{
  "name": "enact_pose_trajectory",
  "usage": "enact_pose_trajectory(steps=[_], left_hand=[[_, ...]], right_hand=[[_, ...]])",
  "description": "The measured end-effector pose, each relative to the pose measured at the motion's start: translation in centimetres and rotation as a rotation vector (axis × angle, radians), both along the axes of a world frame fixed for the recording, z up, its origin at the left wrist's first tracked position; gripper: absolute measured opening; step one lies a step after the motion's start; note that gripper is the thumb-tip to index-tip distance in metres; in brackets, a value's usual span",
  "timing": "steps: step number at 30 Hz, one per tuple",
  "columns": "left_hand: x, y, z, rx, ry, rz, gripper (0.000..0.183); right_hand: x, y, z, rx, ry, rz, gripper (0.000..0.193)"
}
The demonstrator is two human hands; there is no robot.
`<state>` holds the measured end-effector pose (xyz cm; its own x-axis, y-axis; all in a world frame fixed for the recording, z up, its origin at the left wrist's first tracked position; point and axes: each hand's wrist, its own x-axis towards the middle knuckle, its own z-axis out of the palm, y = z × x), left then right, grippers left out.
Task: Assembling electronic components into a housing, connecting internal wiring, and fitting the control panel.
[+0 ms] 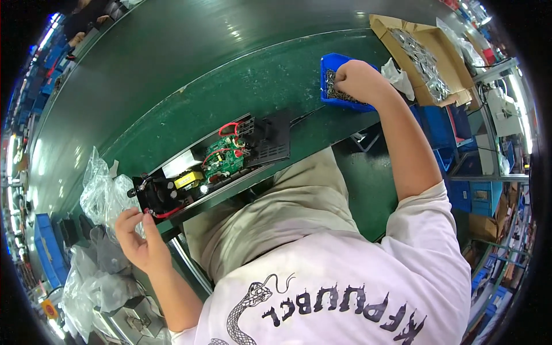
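My right hand (363,80) reaches into a blue bin (329,61) of small metal parts, probably screws (332,91). Its fingers are curled down among them, and what they pinch is hidden. My left hand (141,242) is at the near left corner of a long, uncovered electronic device. Thumb and forefinger come together there; anything between them is too small to name. Inside the device's housing (230,187) are a green circuit board (225,158), a yellow-wrapped transformer (188,179), red wires and a black fan-like end part (158,195). A black slotted panel (276,138) adjoins its right end.
The device lies along the near edge of a green bench (230,86). An open cardboard box (460,63) of flat metal pieces stands at the far right, beside crumpled white plastic (398,77). Clear plastic bags (103,190) lie left. Shelving with blue bins (483,195) stands right.
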<state>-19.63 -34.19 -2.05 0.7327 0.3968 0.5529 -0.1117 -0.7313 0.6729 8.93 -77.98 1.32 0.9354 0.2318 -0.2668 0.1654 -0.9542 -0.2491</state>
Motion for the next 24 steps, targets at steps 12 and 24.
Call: enact_pose_trajectory(steps=[12, 24], left_hand=[[-1.6, -4.0, 1.8, 0.257, 0.015, -0.232, 0.017], [0.1, -12.7, 1.2, -0.638, 0.520, -0.568, 0.026]], right_hand=[[-3.7, -0.8, 0.7, 0.697, -0.275, -0.157, 0.014], [-21.7, 12.0, -3.2, 1.074, 0.010, 0.351, 0.013]])
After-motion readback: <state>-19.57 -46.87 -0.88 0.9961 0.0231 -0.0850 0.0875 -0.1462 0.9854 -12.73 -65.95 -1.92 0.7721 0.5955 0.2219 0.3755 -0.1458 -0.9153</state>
